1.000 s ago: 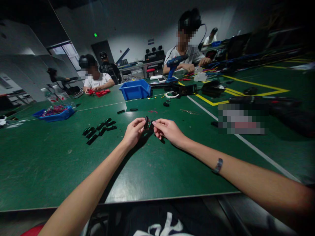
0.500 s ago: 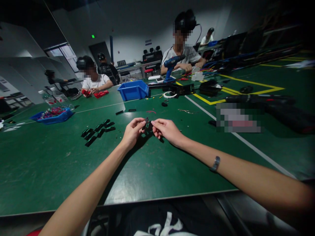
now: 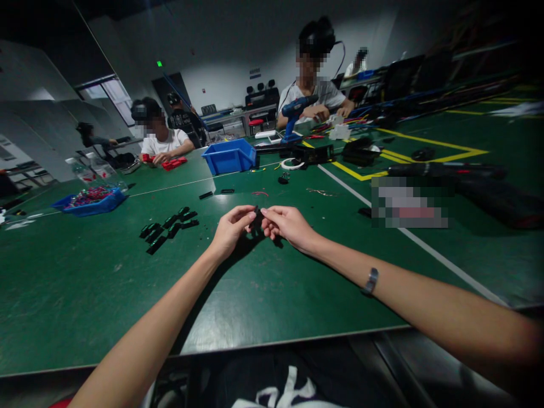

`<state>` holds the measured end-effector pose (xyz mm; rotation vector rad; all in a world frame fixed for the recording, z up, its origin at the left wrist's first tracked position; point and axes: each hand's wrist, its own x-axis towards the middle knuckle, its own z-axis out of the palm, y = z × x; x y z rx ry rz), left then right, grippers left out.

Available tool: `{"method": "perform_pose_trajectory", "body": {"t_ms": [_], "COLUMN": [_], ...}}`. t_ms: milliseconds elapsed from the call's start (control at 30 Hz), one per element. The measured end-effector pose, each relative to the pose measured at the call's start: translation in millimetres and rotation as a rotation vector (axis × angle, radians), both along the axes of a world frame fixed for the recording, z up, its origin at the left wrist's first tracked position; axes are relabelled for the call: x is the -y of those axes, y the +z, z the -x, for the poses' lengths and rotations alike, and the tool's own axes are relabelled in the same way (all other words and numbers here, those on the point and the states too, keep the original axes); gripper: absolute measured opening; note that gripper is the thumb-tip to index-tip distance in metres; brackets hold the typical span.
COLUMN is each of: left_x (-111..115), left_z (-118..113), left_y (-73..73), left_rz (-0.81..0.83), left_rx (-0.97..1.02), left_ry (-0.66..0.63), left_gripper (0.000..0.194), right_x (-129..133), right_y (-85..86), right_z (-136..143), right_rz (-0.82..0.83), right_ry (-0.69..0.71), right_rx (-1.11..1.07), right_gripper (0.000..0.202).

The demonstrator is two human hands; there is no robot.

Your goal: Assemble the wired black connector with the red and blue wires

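A small black plastic part (image 3: 256, 215) is held between my two hands, just above the green table (image 3: 238, 294). My left hand (image 3: 232, 228) is closed, thumb and fingers pinching the part from the left. From the right, my right hand (image 3: 289, 226) is also closed in a pinch at the part, its lower fingers curled. Fingertips hide much of the part, so its exact kind does not show. To the left lies a group of several small black pieces with green on them (image 3: 170, 228). Two thin black pieces, one a frame (image 3: 228, 191), lie beyond my hands.
A blue bin (image 3: 229, 158) stands ahead, near a blue drill (image 3: 293, 119). At left, a blue tray (image 3: 114, 200) holds small coloured parts beside clear bottles (image 3: 100, 167). A black power tool (image 3: 488, 187) lies at right. Co-workers sit across the table; wire scraps (image 3: 321, 192) lie about.
The black part has turned between my fingertips and now shows narrower and darker. Both hands stay in nearly the same place.
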<state>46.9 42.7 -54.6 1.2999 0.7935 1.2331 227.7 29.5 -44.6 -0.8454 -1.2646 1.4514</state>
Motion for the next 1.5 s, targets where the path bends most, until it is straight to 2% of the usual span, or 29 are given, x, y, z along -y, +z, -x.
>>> {"method": "perform_pose_trajectory", "body": {"t_ms": [633, 1100, 1500], "left_x": [1.2, 0.3, 4.3], "left_z": [0.7, 1.3, -0.5], "left_y": [1.4, -2.1, 3.1], "left_rz": [-0.088, -0.094, -0.086], "left_rx": [-0.096, -0.097, -0.112], "left_ry": [0.001, -0.018, -0.01], "left_gripper": [0.037, 0.037, 0.04], "right_x": [0.5, 4.4, 4.5], "right_y": [0.4, 5.8, 5.7], "right_z": [-0.3, -0.3, -1.1], "right_rz": [0.041, 0.013, -0.007], "right_ry": [0.011, -0.018, -0.047], "right_rx": [0.012, 0.058, 0.07], "right_gripper": [0.035, 0.034, 0.037]}}
